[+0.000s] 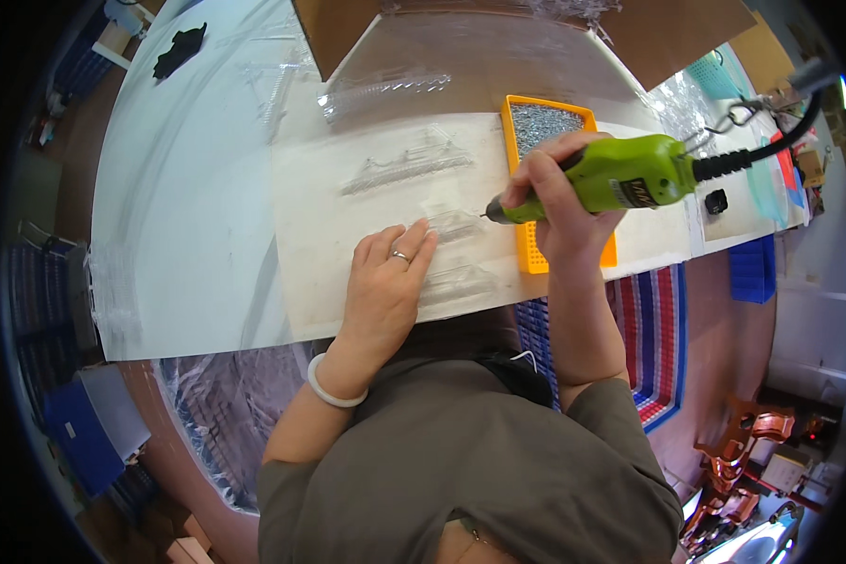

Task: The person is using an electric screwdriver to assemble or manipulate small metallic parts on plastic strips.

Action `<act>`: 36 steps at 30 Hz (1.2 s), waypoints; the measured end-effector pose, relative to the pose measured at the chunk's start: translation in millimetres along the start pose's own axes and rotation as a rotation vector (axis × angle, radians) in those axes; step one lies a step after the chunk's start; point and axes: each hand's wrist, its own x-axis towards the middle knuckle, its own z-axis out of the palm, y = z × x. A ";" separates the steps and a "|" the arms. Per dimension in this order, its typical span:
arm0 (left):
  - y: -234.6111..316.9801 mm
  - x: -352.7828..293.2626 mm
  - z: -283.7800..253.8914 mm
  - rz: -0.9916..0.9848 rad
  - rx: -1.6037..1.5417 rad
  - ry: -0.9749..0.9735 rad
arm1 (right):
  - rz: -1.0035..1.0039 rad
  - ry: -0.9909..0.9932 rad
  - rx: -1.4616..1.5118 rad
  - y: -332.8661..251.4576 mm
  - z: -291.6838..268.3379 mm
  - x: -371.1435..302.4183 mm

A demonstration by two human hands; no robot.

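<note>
My right hand [564, 202] is wrapped round a green electric screwdriver [634, 174], held nearly level with its dark nose and thin bit pointing left. A black coiled cord leaves its back end. My left hand [385, 287] lies on the table with its fingers stretched out, the fingertips at the edge of a clear plastic piece [453, 226]. The bit's tip is close to that piece; I cannot tell whether they touch. Partly under my right hand stands a yellow tray [509, 141] filled with small silvery metal parts. Another clear plastic piece [461, 284] lies nearer to me.
More clear toothed strips [409, 167] lie farther back on the white table [188, 207]. An open cardboard box [686, 42] stands at the far side. A black cloth-like item [180, 52] rests far left, a small black object [716, 201] at right. A blue bin [752, 270] is beyond the right edge.
</note>
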 end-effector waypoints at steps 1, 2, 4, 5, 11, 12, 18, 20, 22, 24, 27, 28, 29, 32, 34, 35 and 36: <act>-0.2 0.5 -1.2 0.007 0.002 -0.004 | 0.000 -0.027 0.000 5.1 3.0 1.3; 0.4 0.1 -0.5 -0.002 0.004 -0.002 | 0.003 -0.035 0.003 8.9 5.0 2.1; 1.3 -0.8 1.7 -0.019 -0.014 0.005 | 0.045 -0.040 0.021 15.3 8.2 3.5; 0.7 -1.5 1.9 -0.025 -0.014 0.006 | 0.048 -0.045 0.022 18.4 8.9 4.5; -2.1 -2.8 1.6 -0.025 -0.002 -0.009 | 0.092 0.027 0.036 27.3 12.1 7.3; -1.9 -2.5 1.1 -0.028 -0.008 -0.013 | 0.092 0.023 0.035 28.7 11.4 6.9; -1.8 -1.6 -0.2 -0.034 -0.014 -0.015 | 0.076 0.010 0.036 31.9 11.4 6.7; -1.8 -1.2 -0.3 -0.036 -0.017 -0.019 | 0.075 0.012 0.029 33.4 10.2 6.5; -1.6 -1.3 -0.1 -0.036 -0.025 -0.014 | 0.064 0.007 0.046 34.2 9.7 5.9; -2.2 -3.0 0.9 -0.041 -0.017 -0.013 | 0.058 0.004 0.039 34.8 10.9 5.2; -1.5 -1.9 0.3 -0.041 -0.012 -0.015 | 0.057 0.011 0.052 33.9 10.0 5.9; -1.2 -1.5 -0.4 -0.041 -0.009 -0.018 | 0.065 0.017 0.080 33.9 9.8 6.1; -0.9 -1.3 -0.7 -0.041 -0.010 -0.019 | 0.065 0.017 0.080 33.7 9.6 6.0; -0.6 -1.4 -0.7 -0.044 0.000 -0.026 | 0.066 0.011 0.076 33.5 9.7 5.4; -0.8 -2.1 0.7 -0.045 0.002 -0.023 | 0.051 0.014 0.060 33.4 9.8 4.7; -0.9 -2.0 0.9 -0.045 0.002 -0.023 | 0.051 0.014 0.060 33.5 9.9 4.7; -1.0 -1.9 1.1 -0.043 0.002 -0.021 | 0.054 0.015 0.036 33.6 10.3 4.6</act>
